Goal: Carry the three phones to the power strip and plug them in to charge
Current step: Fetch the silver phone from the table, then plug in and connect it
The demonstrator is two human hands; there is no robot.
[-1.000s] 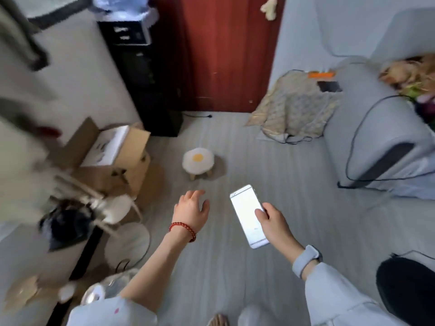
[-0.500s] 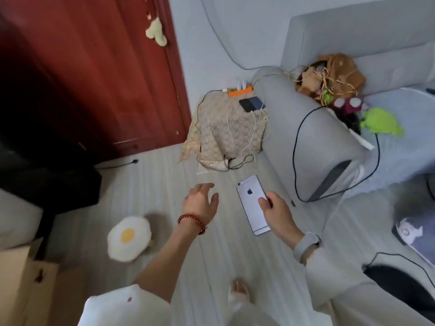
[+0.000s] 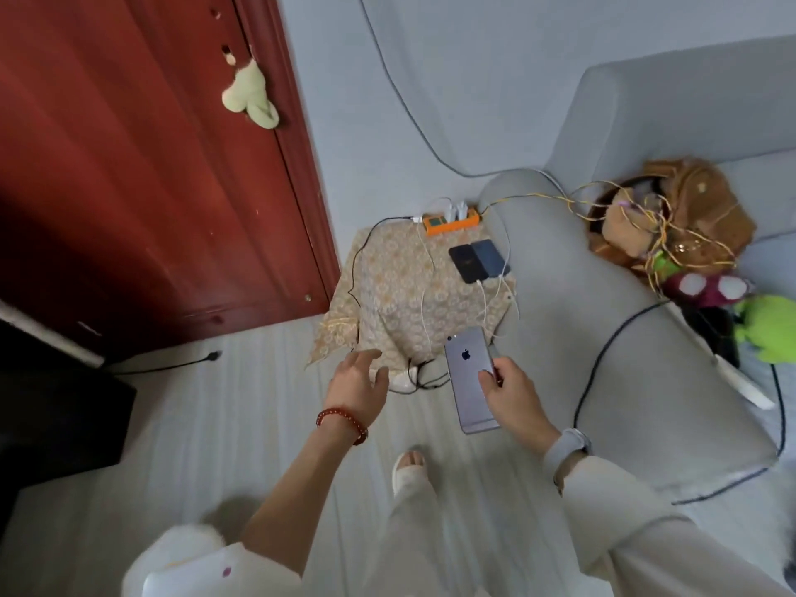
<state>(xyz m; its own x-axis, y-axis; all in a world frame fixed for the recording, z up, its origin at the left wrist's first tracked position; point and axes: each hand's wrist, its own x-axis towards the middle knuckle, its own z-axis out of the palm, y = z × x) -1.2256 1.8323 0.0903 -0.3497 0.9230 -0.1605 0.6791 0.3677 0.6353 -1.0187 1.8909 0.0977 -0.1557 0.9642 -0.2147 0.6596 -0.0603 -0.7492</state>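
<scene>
1. The step in hand looks like the carry of the last phone: the right hand [image 3: 510, 392] grips a silver-grey slab phone [image 3: 470, 379] by its right edge, thumb pressed on its back, rear face up, held in the air above the pale striped floor [image 3: 241, 407] just in front of the low stand.
2. The left hand [image 3: 357, 381] reaches forward with fingers spread and loose, grasping nothing, near the hanging hem of the beige flower-patterned cloth [image 3: 387, 290] that covers the stand.
3. The orange power strip [image 3: 450, 221] sits at the far edge of the cloth against the grey wall, with white plugs standing in it.
4. Two dark phones [image 3: 478, 260] lie side by side on the cloth just in front of the strip, each apparently with a white cable at its near end, so two of three seem done.
5. The next move, as I judge it, calls for finding a free white charging cable [image 3: 424, 295], most likely the one trailing down the cloth's front, setting the held phone beside the others and seating the connector in its bottom port.
6. The only mark I can read is the apple logo on the held phone's back; any print on the strip is too small to tell.
7. The grey fabric sofa arm [image 3: 603, 338] stands just to the right of the stand.
</scene>
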